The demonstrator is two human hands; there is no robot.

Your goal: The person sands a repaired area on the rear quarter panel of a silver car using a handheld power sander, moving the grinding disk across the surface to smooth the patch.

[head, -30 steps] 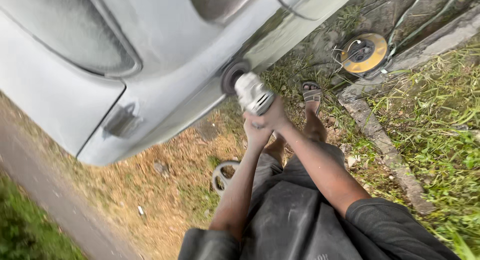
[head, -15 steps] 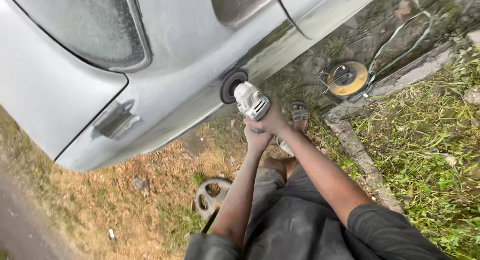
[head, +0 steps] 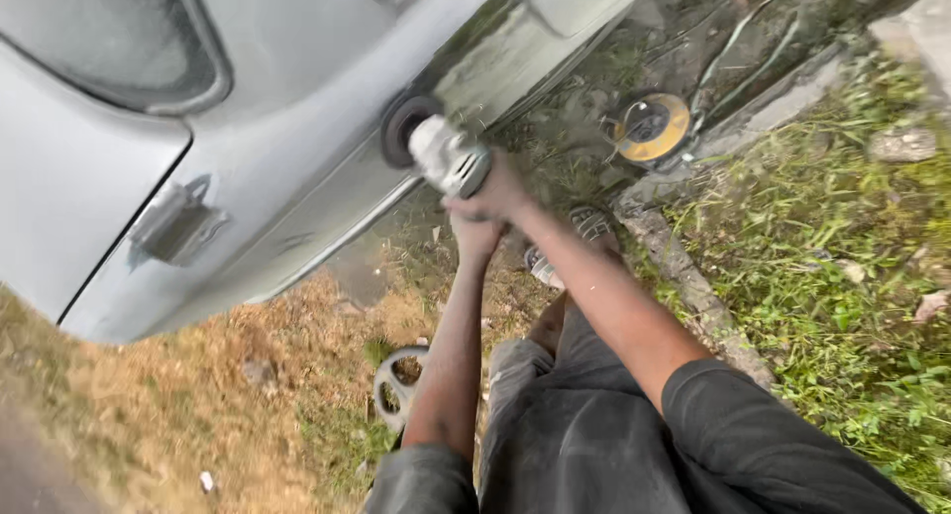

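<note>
Head view shows both hands wrapped tight on a grinder (head: 448,157): right hand (head: 500,189) on its body, left hand (head: 474,233) just below at 6 o'clock; its dark disc (head: 401,130) presses the grey car panel (head: 297,167). If the disc tilts, I think it could jump and scratch the metal; sandaled feet (head: 584,239) sit near, so a slip could hurt.

Sander (head: 446,155): pale grey body, dusty, tilted up-left, held at the rear end. Its dark round pad (head: 404,130) sits flat against the grey car body (head: 297,128), low on the panel, right of the door handle (head: 176,222).
</note>
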